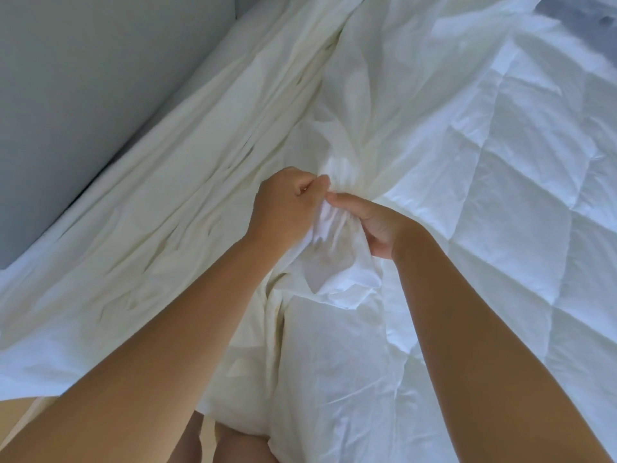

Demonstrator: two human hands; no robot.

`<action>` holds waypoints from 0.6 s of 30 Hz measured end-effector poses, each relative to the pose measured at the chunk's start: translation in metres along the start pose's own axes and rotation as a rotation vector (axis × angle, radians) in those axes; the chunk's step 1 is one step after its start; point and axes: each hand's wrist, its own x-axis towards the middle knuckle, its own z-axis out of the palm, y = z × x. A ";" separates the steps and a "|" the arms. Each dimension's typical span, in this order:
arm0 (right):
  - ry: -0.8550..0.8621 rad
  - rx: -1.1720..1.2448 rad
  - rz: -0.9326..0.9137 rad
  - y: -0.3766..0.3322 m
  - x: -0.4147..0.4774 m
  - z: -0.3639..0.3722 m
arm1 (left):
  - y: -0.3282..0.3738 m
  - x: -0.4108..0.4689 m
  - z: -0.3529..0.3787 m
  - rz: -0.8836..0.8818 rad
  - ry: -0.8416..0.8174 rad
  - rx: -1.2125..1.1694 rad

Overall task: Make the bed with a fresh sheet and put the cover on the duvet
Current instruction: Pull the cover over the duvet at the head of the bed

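**Both hands on one corner of the duvet**

The duvet (500,202), white and quilted, lies spread over the right side of the bed (207,71). One bunched end of it comes to a point in the middle, where the cream cover (233,195) meets it. That bunch is where the work is.

The left hand (287,202) is closed in a fist on the gathered cloth from the left. The right hand (370,222) has thumb and fingers curled round the same bunch from the right, so the two hands nearly touch. To me it looks like a duvet corner being matched to a cover corner, though I can't tell which layer sits in which hand.

To do this well, I'd keep both layers pinched tight together so the corner can't slip. I'd also feel that the duvet's tip sits right into the cover's seam. Only then would I draw the cover along the duvet, without letting go.

The cover runs off in long creases to the left, towards a grey panel (66,95); wall or headboard, I can't say. Those folds will want shaking out, or the duvet will likely bunch inside.
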 end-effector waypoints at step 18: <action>0.108 0.011 0.034 0.032 -0.011 -0.026 | -0.106 -0.032 0.014 -0.539 -0.173 0.672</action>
